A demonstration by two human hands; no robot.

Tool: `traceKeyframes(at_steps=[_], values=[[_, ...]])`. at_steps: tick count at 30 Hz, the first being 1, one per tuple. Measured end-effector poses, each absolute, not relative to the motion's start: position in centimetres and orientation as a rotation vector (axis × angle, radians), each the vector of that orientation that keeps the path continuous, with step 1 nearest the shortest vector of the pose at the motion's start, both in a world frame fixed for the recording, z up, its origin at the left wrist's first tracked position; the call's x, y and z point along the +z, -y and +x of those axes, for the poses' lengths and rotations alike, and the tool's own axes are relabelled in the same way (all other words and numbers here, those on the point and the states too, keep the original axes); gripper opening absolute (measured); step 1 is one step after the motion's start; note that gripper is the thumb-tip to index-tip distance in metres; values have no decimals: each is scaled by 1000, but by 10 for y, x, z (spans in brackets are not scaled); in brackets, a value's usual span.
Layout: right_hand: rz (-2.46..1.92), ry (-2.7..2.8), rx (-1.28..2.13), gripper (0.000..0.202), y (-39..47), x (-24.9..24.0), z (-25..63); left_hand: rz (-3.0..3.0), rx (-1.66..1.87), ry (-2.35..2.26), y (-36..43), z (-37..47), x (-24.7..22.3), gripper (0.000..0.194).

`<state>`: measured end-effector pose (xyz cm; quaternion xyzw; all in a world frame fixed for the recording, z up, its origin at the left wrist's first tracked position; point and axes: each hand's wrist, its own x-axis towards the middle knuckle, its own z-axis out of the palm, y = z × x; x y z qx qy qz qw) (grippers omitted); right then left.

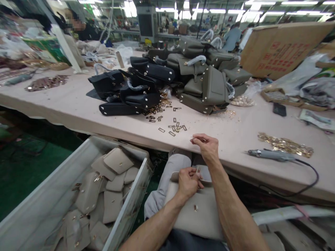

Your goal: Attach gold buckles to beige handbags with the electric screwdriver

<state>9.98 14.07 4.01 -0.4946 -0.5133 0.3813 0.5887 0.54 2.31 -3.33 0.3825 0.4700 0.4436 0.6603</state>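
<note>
On lap, just under table edge: beige bag (pixel 195 223). At its top, left hand (pixel 188 179) with fingers closed on a small tab (pixel 198 169). Above, by the edge, right hand (pixel 207 146) with fingertips pinched on what looks like a thin part (pixel 192 136), too small to identify. Might drop it to the green floor (pixel 13 198) if pinch slips; might lose the bag off the thighs if left hold loosens. To the left, plastic bin (pixel 65 186) with beige pieces (pixel 112 205). On table (pixel 125 127), pale covering; loose metal frames (pixel 172 133) near the front, easy to sweep off with a careless wrist. To the right, screwdriver (pixel 272 155) beside gold hardware (pixel 288 144); might drag it down by snagging its cord (pixel 318 176). Farther back, heaped black bags (pixel 120 108) and olive bags (pixel 216 87), possibly able to topple if bumped. Behind, cardboard box (pixel 282 52), then blurred workshop: person in blue (pixel 232 36), ceiling lights (pixel 299 2).
</note>
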Motion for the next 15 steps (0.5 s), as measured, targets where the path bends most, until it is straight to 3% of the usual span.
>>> traceKeyframes(at_steps=[7, 12, 15], values=[[-1172, 1226, 736, 11, -65, 21, 156, 903, 998, -1042, -29, 7, -34, 33], [-1273, 1174, 851, 32, -37, -1, 166, 912, 987, -1012, -29, 9, -35, 32], [-1328, 1165, 869, 26, -31, -9, 165, 920, 986, -999, -29, 10, -34, 31]])
